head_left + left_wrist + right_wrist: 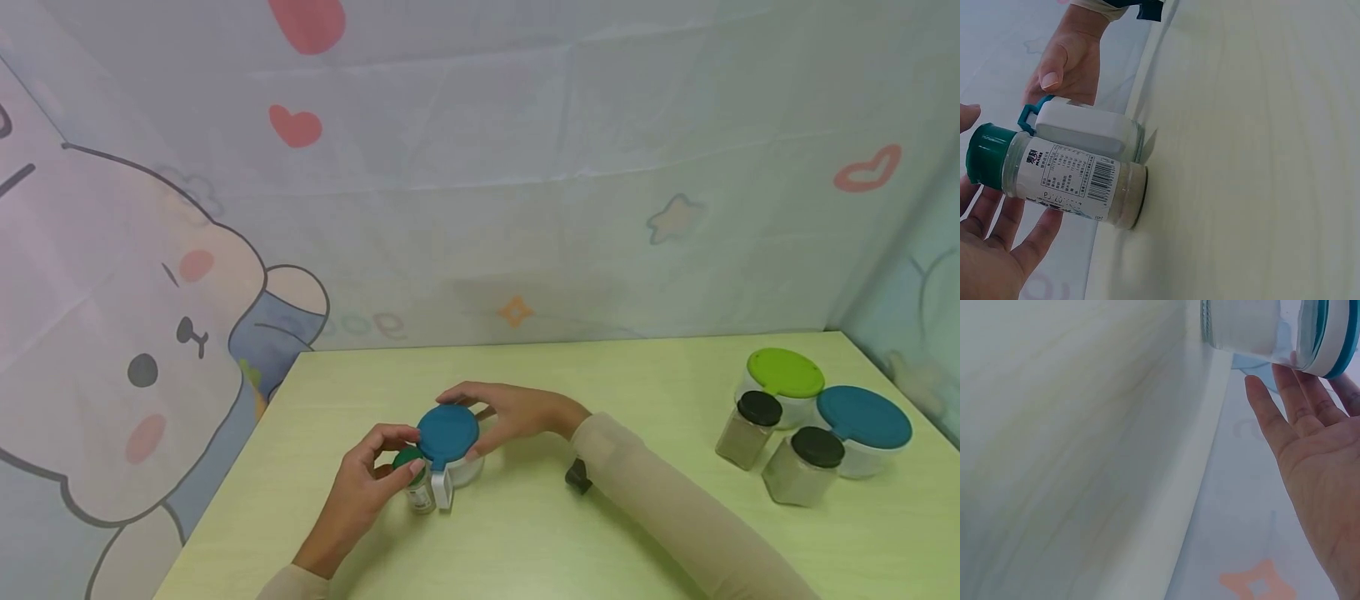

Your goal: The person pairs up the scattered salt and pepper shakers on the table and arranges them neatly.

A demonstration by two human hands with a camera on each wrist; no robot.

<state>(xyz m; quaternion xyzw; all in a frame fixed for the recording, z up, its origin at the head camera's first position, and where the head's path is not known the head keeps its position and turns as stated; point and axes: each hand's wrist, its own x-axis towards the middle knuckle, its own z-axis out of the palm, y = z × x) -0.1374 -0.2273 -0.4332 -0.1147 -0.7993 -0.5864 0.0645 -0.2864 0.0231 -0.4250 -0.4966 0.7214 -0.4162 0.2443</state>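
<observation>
A small spice bottle (1066, 178) with a green cap (988, 156) and a printed label stands on the table. My left hand (366, 475) is around its cap, thumb near the cap and fingers behind it. Beside the bottle, close against it, stands a seasoning jar (467, 472) with a round blue lid (447, 432) and a white handle (442, 490). My right hand (517, 414) holds this jar near the lid, fingers on the far side and thumb on the near side. In the right wrist view, fingertips meet the lid's rim.
At the right stand a green-lidded jar (785, 372), another blue-lidded jar (862, 417) and two black-lidded jars, one slim (744, 440), one wider (801, 473). A small black object (577, 477) shows by the right forearm. A printed cloth (480, 208) hangs behind the table (540, 542).
</observation>
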